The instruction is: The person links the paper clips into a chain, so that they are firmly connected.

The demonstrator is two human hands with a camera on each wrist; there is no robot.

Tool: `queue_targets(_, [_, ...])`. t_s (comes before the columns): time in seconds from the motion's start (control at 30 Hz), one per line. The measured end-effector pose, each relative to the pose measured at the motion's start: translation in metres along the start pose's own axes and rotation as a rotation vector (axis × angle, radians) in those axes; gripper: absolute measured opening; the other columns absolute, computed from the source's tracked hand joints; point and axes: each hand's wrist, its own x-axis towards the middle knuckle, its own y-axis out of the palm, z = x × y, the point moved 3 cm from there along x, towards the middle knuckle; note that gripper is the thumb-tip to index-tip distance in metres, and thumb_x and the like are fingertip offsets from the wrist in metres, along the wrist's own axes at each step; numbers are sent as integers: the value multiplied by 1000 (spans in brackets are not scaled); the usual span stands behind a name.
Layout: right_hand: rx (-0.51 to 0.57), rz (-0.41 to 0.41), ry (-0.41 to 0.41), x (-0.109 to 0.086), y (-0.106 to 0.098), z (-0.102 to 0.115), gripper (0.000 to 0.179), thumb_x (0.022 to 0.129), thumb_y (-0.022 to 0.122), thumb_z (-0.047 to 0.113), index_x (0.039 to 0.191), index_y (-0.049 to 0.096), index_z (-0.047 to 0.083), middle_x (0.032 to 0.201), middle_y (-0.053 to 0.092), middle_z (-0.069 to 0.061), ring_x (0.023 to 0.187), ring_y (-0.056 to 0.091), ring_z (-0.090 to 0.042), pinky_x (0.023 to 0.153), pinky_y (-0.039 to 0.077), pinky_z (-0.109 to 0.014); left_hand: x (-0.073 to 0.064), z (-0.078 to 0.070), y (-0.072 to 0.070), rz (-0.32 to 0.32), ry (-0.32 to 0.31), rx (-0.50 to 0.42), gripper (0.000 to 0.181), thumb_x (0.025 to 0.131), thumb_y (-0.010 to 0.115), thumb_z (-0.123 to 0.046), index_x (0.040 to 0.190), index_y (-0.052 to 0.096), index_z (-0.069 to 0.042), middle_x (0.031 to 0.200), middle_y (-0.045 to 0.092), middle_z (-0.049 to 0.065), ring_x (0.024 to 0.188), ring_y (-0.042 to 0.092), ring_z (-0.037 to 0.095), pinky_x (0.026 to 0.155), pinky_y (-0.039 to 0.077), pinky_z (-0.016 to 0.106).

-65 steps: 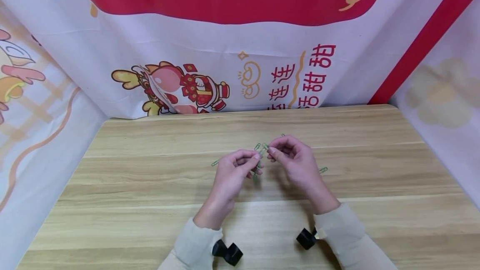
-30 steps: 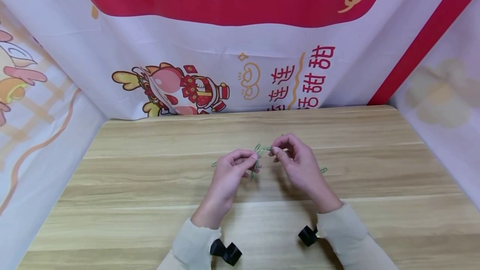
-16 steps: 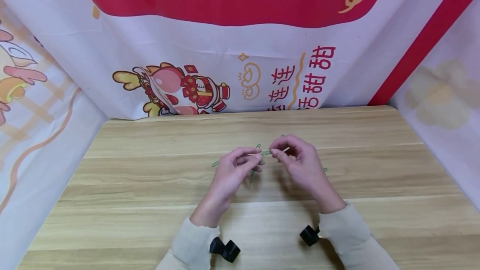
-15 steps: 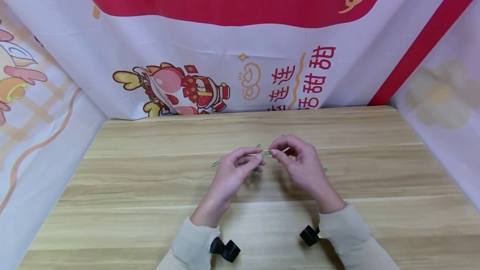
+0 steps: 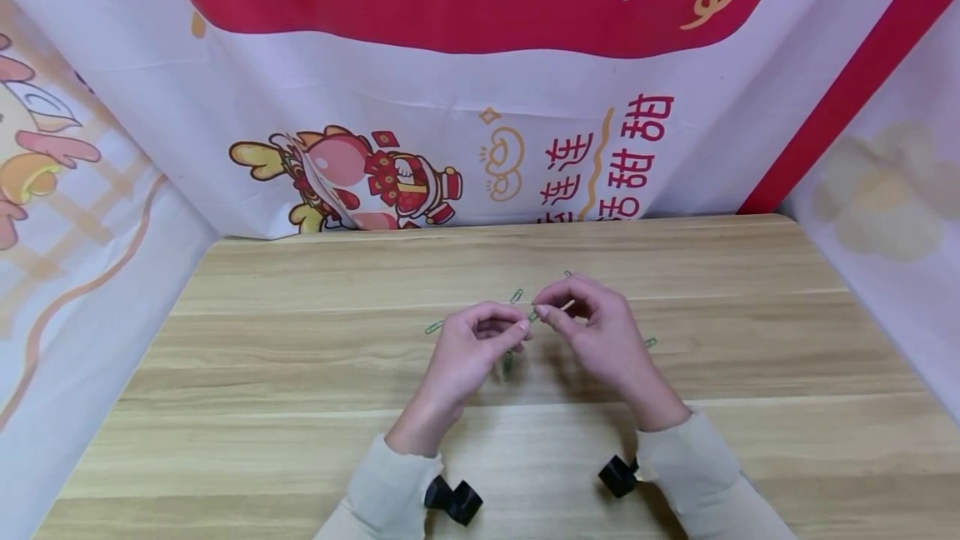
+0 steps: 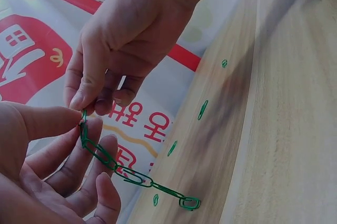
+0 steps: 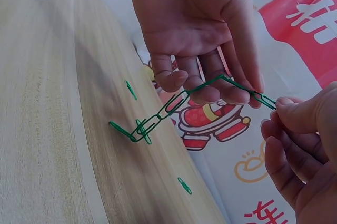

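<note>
Your left hand point(image 5: 474, 350) pinches a chain of green paper clips point(image 6: 167, 190), which dangles toward seven o'clock from its fingertips. Your right hand point(image 5: 597, 330), at three o'clock from the left, pinches a clip point(image 7: 265, 99) at the chain's upper end; whether it is linked, you cannot tell. Loose clips point(image 5: 434, 327) lie on the table point(image 5: 300, 440) at ten, one and farther right.

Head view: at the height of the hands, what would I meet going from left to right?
Leftmost loose green clip, left hand, green clip between the hands, right hand, rightmost loose green clip.
</note>
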Motion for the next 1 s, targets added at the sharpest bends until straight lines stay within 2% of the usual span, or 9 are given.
queue_targets(0.17, [21,4,8,0,1,0,8,99,77,10,105,77,15,99,76,0,90,69,-18,85,58,-28,-1,-1,0,-14,1,1,17,100,76,-14,116,77,-10,109,78,9,93,73,18,98,61,45])
queue_targets(0.33, [30,-9,58,-1,-8,-8,8,101,76,15,109,77,14,104,77,-2,92,70,-21,85,58,-26,-3,-4,0,-34,22,4,16,100,76,-15,115,77,-9,106,77,8,92,72,18,96,61,44])
queue_targets(0.43, [-41,-13,85,-3,-22,-18,11,103,75,19,112,77,14,106,77,-2,93,70,-22,83,58,-25,-5,-6,-3,-66,37,-24,16,100,76,-14,115,77,-7,106,77,9,92,72,19,96,61,46])
queue_targets(0.57, [-209,5,114,-7,-48,-39,11,103,74,18,113,76,14,108,76,-3,95,69,-20,82,57,-23,-5,-10,-8,-100,50,-76,19,101,74,-10,118,75,-3,107,77,14,92,72,21,96,61,45])
queue_targets(0.73, [-372,67,185,-17,-78,-65,15,100,77,16,114,76,12,107,74,-7,94,65,-22,78,55,-23,-5,-11,-13,-124,40,-102,19,101,74,-9,118,75,-2,108,78,15,91,73,23,81,59,29])
queue_targets(0.87, [-420,125,211,-20,-82,-74,19,97,82,21,113,78,13,107,73,-7,93,64,-22,77,54,-25,-5,-9,-17,-148,19,-120,16,101,75,-11,116,76,-6,106,79,12,89,73,22,75,54,25])
queue_targets(1.0, [-453,168,186,-15,-71,-76,20,96,83,25,112,79,13,108,73,-6,94,64,-21,80,53,-30,-4,-9,-19,-154,17,-130,16,101,75,-13,116,76,-5,103,79,8,90,74,24,76,54,25])
